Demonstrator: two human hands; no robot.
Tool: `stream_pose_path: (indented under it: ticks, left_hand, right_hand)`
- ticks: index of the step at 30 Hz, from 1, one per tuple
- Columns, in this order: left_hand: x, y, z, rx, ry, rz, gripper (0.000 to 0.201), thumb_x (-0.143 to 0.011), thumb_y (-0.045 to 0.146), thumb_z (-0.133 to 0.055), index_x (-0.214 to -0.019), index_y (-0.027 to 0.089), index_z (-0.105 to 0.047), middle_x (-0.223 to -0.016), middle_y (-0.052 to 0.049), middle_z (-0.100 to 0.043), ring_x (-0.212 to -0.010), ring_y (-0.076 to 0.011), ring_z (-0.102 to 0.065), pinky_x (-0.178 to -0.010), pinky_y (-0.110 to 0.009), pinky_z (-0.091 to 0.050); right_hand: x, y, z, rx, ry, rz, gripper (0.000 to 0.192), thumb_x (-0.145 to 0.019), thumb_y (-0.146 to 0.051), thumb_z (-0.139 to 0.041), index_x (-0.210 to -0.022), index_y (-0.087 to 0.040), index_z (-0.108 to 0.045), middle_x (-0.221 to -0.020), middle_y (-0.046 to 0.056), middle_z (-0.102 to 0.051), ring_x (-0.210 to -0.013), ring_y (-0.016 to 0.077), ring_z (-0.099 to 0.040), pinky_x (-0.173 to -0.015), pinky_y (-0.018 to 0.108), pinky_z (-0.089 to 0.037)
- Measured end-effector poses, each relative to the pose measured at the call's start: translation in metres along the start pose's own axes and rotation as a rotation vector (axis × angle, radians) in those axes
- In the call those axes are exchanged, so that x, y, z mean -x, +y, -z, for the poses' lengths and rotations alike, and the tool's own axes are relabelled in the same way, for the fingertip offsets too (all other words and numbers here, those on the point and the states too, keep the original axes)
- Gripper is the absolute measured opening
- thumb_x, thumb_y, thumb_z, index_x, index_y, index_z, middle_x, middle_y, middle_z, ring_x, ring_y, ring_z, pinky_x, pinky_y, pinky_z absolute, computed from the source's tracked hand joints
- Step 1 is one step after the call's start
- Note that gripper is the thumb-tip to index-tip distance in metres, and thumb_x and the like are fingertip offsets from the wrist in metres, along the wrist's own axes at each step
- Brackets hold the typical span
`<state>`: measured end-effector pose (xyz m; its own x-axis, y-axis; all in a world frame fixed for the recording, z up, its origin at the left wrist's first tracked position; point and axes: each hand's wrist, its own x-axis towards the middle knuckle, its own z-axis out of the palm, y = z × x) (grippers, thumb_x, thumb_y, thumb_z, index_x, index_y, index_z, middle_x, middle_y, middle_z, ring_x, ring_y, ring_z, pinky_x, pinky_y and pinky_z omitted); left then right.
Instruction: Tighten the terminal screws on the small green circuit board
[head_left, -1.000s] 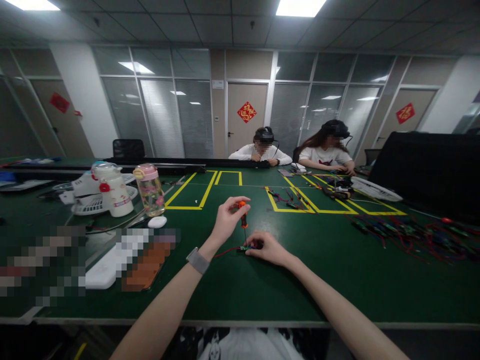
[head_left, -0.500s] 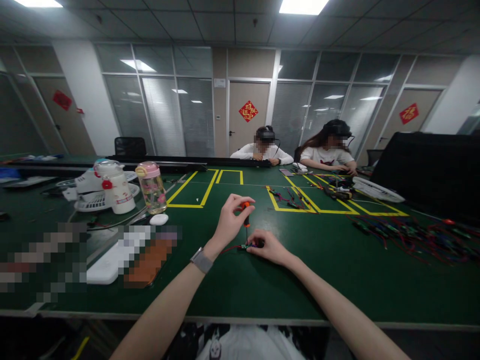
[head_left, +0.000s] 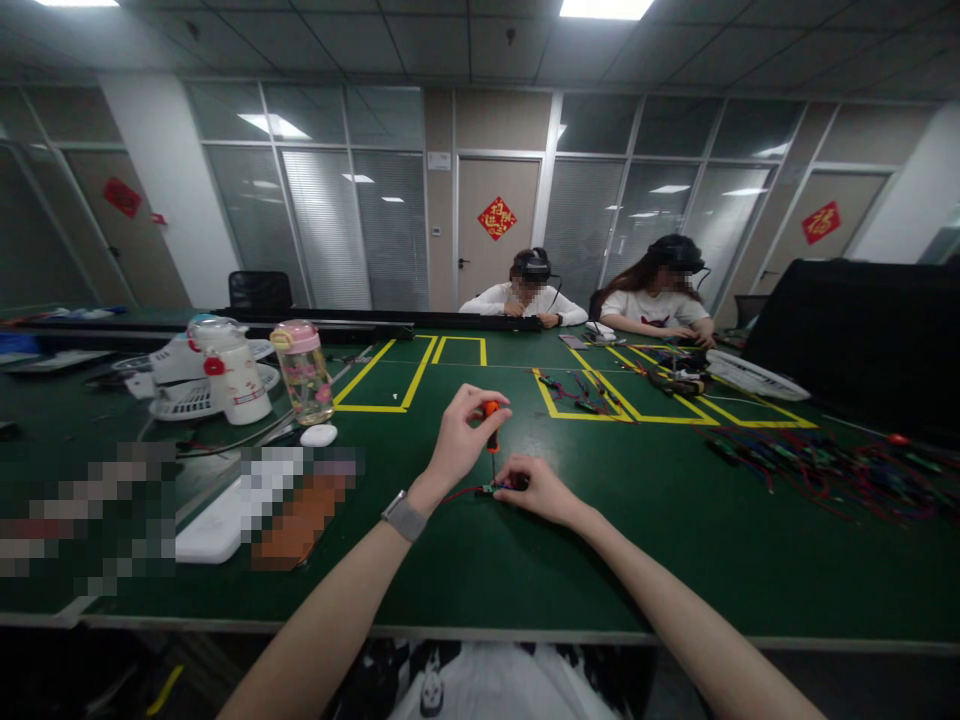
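Gripping screwdriver [head_left: 490,428], open table [head_left: 525,580] around

A pink-lidded bottle [head_left: 303,371] stands beside a white jug [head_left: 232,372].

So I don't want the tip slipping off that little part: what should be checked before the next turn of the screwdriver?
1. Left hand has a grip on the screwdriver at its orange handle: ok.
2. Screwdriver stands about upright: ok.
3. Right hand pins the small wired part to the green table: ok.
4. Tip seated in the screw: cannot tell, too small.
5. Red wire lies clear of the shaft: ok.
6. White case and bottle stand apart from both hands: ok.
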<state>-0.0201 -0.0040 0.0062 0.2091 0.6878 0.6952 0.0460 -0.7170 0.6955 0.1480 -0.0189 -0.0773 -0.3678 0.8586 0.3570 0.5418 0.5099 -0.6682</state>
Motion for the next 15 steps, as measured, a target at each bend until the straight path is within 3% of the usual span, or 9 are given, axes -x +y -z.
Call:
stream_pose_path:
  ticks: [3, 5, 9, 13, 15]
  left_hand:
    - [0.0014, 0.0024, -0.0004, -0.049, -0.031, -0.068, 0.024, -0.093, 0.028, -0.051, -0.105, 0.022, -0.07, -0.106, -0.007, -0.061, -0.102, -0.0177, -0.059, -0.089, -0.029, -0.049]
    - [0.0009, 0.0022, -0.0009, 0.044, -0.076, -0.037, 0.028, -0.095, 0.027, -0.046, -0.113, 0.021, -0.067, -0.112, -0.008, -0.063, -0.105, -0.0186, -0.061, -0.092, -0.031, -0.048]
    - [-0.0019, -0.0015, -0.0014, 0.247, -0.101, 0.103, 0.028, -0.09, 0.029, -0.055, -0.112, 0.016, -0.066, -0.099, -0.008, -0.068, -0.084, -0.0166, -0.066, -0.077, -0.029, -0.053]
    - [-0.0029, -0.0032, -0.0003, 0.14, -0.007, 0.066, 0.015, -0.081, 0.028, -0.066, -0.09, 0.016, -0.07, -0.088, -0.004, -0.063, -0.076, -0.013, -0.061, -0.066, -0.022, -0.049]
    - [-0.0027, -0.0028, 0.0003, 0.107, 0.006, 0.051, 0.015, -0.083, 0.029, -0.064, -0.09, 0.018, -0.071, -0.093, -0.004, -0.062, -0.08, -0.0136, -0.061, -0.067, -0.022, -0.049]
  right_hand:
    - [-0.0005, 0.0001, 0.0005, 0.008, -0.012, -0.006, 0.01, -0.07, -0.015, -0.074, -0.08, -0.016, -0.071, -0.07, -0.001, -0.057, -0.062, 0.0116, -0.051, -0.059, 0.023, -0.04]
    - [-0.0007, -0.0002, 0.0011, 0.012, -0.026, -0.004, 0.012, -0.071, -0.015, -0.074, -0.083, -0.016, -0.071, -0.07, -0.001, -0.057, -0.063, 0.0117, -0.051, -0.059, 0.023, -0.04]
    - [-0.0003, -0.0012, 0.0022, 0.019, -0.044, 0.02, 0.017, -0.071, -0.015, -0.073, -0.088, -0.017, -0.072, -0.073, -0.001, -0.057, -0.065, 0.012, -0.052, -0.06, 0.023, -0.04]
    - [0.0002, -0.002, 0.0029, 0.029, -0.049, 0.038, 0.018, -0.072, -0.015, -0.073, -0.09, -0.018, -0.073, -0.074, 0.0, -0.057, -0.066, 0.0122, -0.052, -0.061, 0.023, -0.04]
    - [0.0003, -0.0028, 0.0036, 0.034, -0.055, 0.038, 0.017, -0.073, -0.016, -0.073, -0.089, -0.018, -0.074, -0.074, 0.0, -0.058, -0.066, 0.0123, -0.052, -0.061, 0.023, -0.041]
